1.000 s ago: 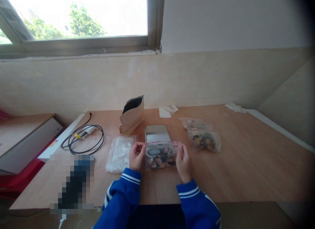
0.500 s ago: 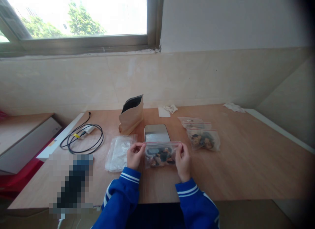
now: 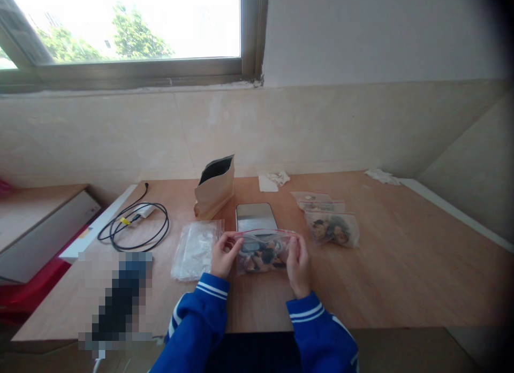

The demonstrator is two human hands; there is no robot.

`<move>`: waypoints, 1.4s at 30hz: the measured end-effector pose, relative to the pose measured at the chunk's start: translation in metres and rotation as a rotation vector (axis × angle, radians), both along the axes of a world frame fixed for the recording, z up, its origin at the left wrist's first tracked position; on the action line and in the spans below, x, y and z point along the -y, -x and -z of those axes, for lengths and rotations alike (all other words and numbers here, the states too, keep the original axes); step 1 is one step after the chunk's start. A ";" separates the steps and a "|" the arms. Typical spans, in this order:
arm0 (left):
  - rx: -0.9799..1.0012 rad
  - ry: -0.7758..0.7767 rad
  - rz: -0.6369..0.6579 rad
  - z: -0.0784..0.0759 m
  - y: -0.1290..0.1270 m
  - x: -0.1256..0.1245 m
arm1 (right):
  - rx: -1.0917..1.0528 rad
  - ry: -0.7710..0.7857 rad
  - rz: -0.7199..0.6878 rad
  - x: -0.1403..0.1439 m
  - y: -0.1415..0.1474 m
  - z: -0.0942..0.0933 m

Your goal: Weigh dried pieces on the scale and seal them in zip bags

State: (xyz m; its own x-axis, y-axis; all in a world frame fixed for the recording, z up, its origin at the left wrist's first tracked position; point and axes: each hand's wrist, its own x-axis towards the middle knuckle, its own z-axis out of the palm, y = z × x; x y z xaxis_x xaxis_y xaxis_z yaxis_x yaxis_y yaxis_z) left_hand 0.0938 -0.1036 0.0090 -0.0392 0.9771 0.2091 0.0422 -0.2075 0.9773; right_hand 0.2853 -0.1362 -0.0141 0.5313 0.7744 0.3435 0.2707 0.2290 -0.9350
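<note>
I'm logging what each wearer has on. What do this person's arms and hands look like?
Both arms wear bright blue long sleeves with ribbed cuffs, each cuff ringed by two thin white stripes. The left hand and right hand are bare: no gloves, rings or watch show.

The desk (image 3: 401,266) is matt, pale wood with a smooth grain. The zip bag (image 3: 263,250) is clear, glossy plastic, as are the empty bags (image 3: 195,250). The pouch (image 3: 214,188) is matt brown paper. The scale (image 3: 256,217) has a shiny metal top.
</note>
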 end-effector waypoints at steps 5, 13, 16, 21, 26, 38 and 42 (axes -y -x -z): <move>0.011 -0.003 -0.033 -0.001 0.000 -0.001 | 0.033 -0.043 -0.011 -0.001 0.002 -0.003; 0.064 0.028 -0.052 -0.001 0.000 -0.001 | 0.000 -0.028 0.050 -0.002 0.001 -0.004; 0.055 0.017 -0.061 0.001 0.000 -0.001 | -0.024 -0.005 0.050 -0.002 0.001 -0.005; 0.078 0.018 -0.076 0.003 -0.001 -0.002 | -0.030 -0.006 0.045 -0.001 0.002 -0.008; 0.067 0.008 -0.075 0.004 -0.001 -0.002 | -0.029 -0.003 0.044 -0.001 0.002 -0.008; 0.051 0.009 -0.048 0.004 -0.001 -0.001 | -0.192 0.022 -0.100 -0.003 0.001 -0.004; 0.086 0.022 -0.003 0.005 -0.001 0.000 | -0.280 0.038 -0.230 -0.002 0.002 -0.009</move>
